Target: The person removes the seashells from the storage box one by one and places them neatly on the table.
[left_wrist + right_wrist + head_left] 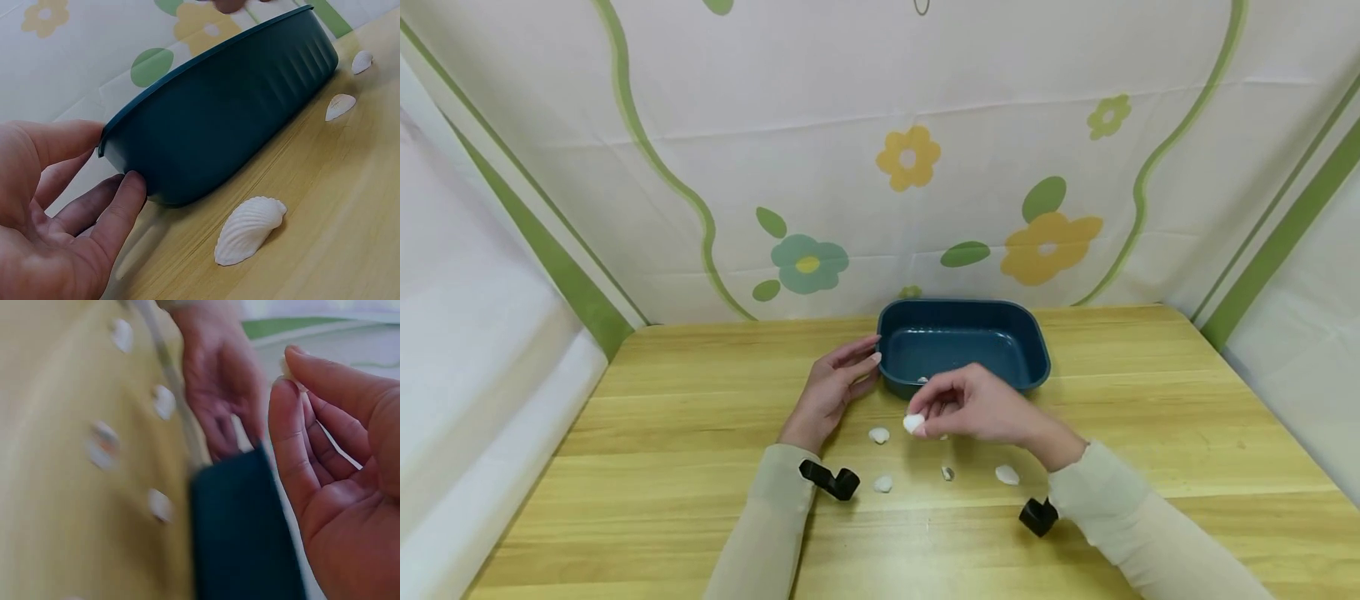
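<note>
A white seashell (913, 423) is pinched between the thumb and fingertips of my right hand (981, 408), just in front of a dark blue basin (955, 346). In the right wrist view only a sliver of that shell (291, 375) shows between the fingertips. My left hand (831, 392) touches the basin's left end, its fingers fairly straight; in the left wrist view fingertips rest against the outer wall (200, 131) and rim. A small shell (922, 380) shows inside the basin near its front wall, partly hidden.
On the wooden table (700, 467) in front of the basin lie several loose shells, among them a ribbed white one (250, 231), a small darker one (947, 473) and a flat white one (1007, 475). A flower-patterned curtain (820, 167) hangs behind the basin.
</note>
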`<state>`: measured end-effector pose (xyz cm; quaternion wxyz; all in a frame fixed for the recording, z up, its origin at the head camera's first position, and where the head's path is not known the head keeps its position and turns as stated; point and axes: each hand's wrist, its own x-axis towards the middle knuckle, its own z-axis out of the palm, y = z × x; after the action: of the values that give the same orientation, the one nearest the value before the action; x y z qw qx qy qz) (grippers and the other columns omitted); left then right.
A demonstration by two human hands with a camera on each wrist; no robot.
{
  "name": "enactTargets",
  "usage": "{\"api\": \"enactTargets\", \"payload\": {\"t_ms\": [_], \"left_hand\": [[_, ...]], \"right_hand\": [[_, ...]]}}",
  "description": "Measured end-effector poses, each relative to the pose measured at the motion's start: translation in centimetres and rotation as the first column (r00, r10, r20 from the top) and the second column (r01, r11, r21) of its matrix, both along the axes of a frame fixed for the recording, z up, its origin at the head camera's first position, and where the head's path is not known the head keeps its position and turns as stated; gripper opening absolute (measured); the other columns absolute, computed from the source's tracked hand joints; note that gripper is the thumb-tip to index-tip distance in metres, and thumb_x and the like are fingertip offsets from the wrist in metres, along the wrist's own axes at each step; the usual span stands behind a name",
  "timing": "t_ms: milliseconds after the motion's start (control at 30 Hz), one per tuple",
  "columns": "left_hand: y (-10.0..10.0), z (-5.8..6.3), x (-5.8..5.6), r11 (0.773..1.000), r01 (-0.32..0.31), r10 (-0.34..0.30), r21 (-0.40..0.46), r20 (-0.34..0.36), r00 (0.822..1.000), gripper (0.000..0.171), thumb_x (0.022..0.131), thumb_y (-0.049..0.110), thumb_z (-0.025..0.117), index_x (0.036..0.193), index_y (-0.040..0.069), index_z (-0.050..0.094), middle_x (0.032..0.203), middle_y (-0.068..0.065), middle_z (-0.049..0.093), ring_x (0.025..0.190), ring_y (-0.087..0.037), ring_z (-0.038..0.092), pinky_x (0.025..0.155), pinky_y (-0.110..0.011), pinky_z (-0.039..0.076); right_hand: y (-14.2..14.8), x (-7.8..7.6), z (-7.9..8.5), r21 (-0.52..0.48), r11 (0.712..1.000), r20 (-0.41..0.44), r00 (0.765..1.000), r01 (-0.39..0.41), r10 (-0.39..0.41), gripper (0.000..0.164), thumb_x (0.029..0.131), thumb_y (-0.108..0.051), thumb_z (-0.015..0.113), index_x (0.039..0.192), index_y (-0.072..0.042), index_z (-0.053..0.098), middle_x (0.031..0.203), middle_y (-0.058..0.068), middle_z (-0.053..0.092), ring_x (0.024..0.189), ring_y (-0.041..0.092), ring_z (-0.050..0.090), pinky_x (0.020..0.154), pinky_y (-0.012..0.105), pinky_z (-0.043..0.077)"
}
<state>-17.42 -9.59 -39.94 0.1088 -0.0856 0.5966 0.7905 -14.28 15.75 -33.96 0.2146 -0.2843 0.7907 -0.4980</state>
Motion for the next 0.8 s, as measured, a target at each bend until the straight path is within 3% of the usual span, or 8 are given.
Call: {"api": "enactTargets", "payload": {"t_ms": [167,400,533,800], "left_hand": [[0.1,0.0,0.0,1.000,-0.008,0.008,0.000,0.002,1.000,0.041,0.102,0.007,0.074,0.143,0.013,0.071,0.152,-0.010,0.066,0.121,-0.011,0.070,0.103,-0.030,0.061],[0.1,-0.1,-0.1,1.000,-0.009,0.009,0.004,-0.004,1.000,0.040,0.102,0.006,0.073,0.142,0.012,0.072,0.149,-0.010,0.067,0.119,-0.010,0.071,0.098,-0.027,0.063],[0.0,0.0,-0.1,1.000,-0.008,0.008,0.001,-0.008,1.000,0.040,0.102,0.006,0.073,0.142,0.012,0.071,0.149,-0.010,0.067,0.118,-0.010,0.071,0.099,-0.028,0.063],[-0.1,0.1,0.0,1.000,0.001,-0.001,-0.002,-0.006,1.000,0.040,0.103,0.007,0.073,0.142,0.013,0.072,0.148,-0.010,0.067,0.119,-0.010,0.071,0.105,-0.033,0.061]], "right_hand": [[-1.3,2.0,-2.0,-0.008,0.998,0.073,0.995,-0.068,0.068,0.017,0.089,-0.016,0.089,0.105,-0.014,0.083,0.090,0.000,0.078,0.081,0.013,0.071,0.072,0.024,0.061],[-2.9,4.4,-3.8,-0.002,0.989,0.141,0.980,-0.145,0.144,0.015,0.085,-0.016,0.092,0.098,-0.015,0.085,0.082,-0.003,0.078,0.073,0.006,0.068,0.066,0.019,0.058],[-3.4,5.3,-4.2,0.012,0.982,0.147,0.972,-0.188,0.184,0.014,0.085,-0.014,0.093,0.096,-0.015,0.085,0.081,-0.006,0.078,0.072,0.002,0.067,0.067,0.017,0.058],[-3.9,6.8,-4.4,-0.007,0.982,0.108,0.976,-0.188,0.188,0.011,0.084,-0.015,0.093,0.093,-0.016,0.086,0.081,-0.007,0.078,0.070,-0.002,0.067,0.066,0.018,0.059]]}}
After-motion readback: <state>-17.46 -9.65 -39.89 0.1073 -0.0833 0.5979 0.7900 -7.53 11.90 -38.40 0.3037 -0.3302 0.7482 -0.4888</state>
